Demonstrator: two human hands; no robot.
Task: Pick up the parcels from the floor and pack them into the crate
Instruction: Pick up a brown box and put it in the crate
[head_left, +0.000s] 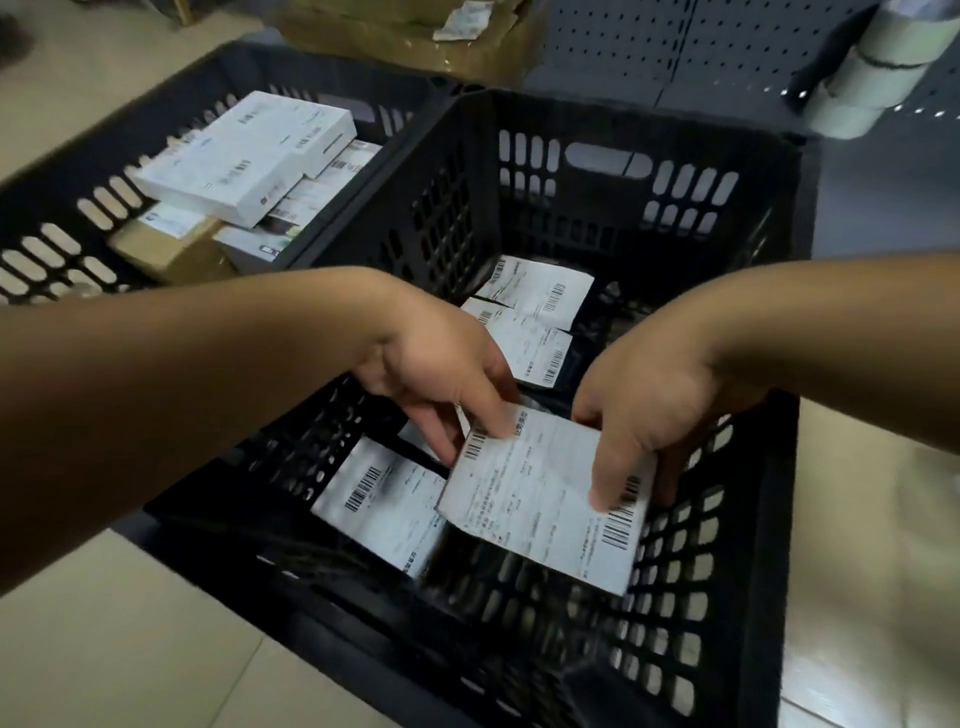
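Both hands reach down into the black plastic crate, and between them sits a flat parcel held tilted above the crate floor, its near corner lowest. The left hand comes in from the left with its fingers extended and pressed on the parcel's upper left edge, beside a barcode; it curls round nothing that I can see. The right hand grips the parcel's right edge, thumb lying on the printed face near the lower barcode and the other fingers tucked behind the edge. The parcel is a thin rectangle faced with a white shipping label carrying lines of small print and 2 barcodes, its surface slightly creased. Left of it, on the crate floor, lies another labelled parcel, dark wrapping showing round its white label. Farther in, beyond the hands, 2 more labelled parcels lie overlapping. The crate walls are rigid lattice with rounded slots and a handle cut-out in the far wall. To the left stands a second black crate holding stacked white boxes and a brown cardboard box. The floor is pale tile.
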